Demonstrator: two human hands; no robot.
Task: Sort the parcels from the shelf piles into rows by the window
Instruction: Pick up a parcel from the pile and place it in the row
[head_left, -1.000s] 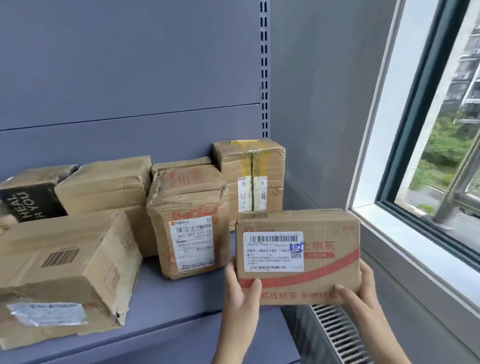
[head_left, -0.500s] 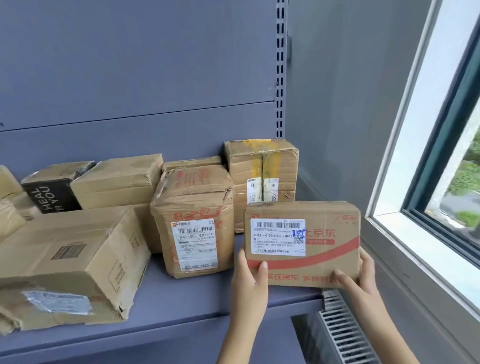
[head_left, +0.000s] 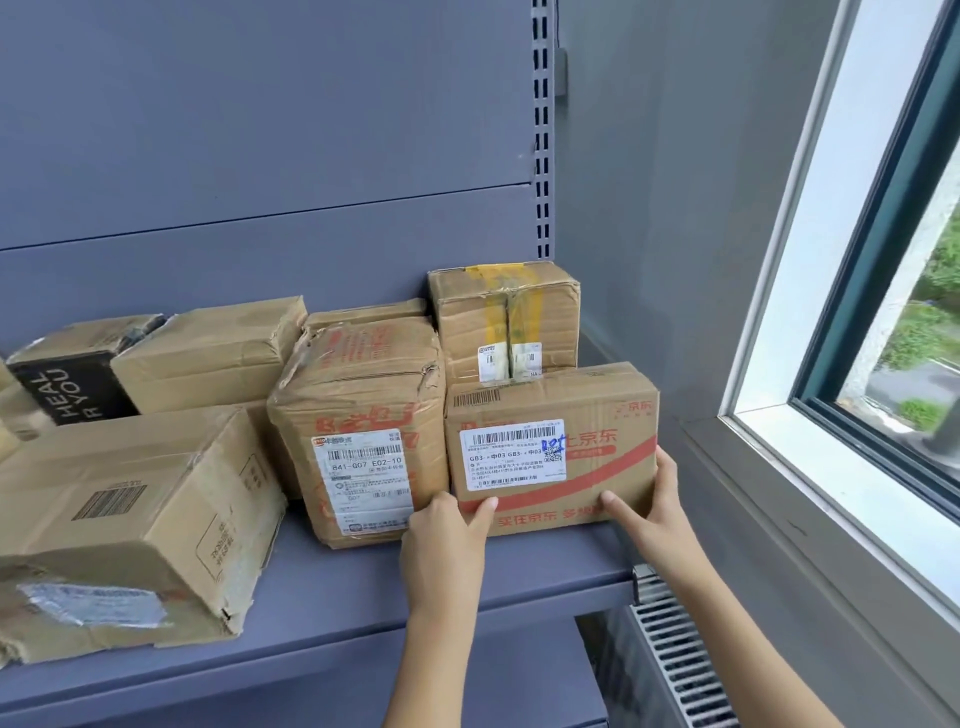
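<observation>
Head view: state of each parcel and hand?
red-striped parcel, upright on shelf, held by both hands.
left hand, grips its lower left corner.
right hand, grips its lower right corner.
841-G07 parcel, upright, crumpled.
yellow-taped parcel, upright at back.
large parcel, lying flat, corner torn.

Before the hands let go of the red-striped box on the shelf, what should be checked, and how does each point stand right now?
1. Grip: left hand and right hand hold the red-striped box at its lower corners: ok.
2. Base flat on the shelf: cannot tell, the hands cover the corners.
3. Shelf room in front of the box: ok.
4. Shipping label upright, facing out: ok.
5. Close beside the labelled parcel: ok; whether they touch, cannot tell.
</observation>
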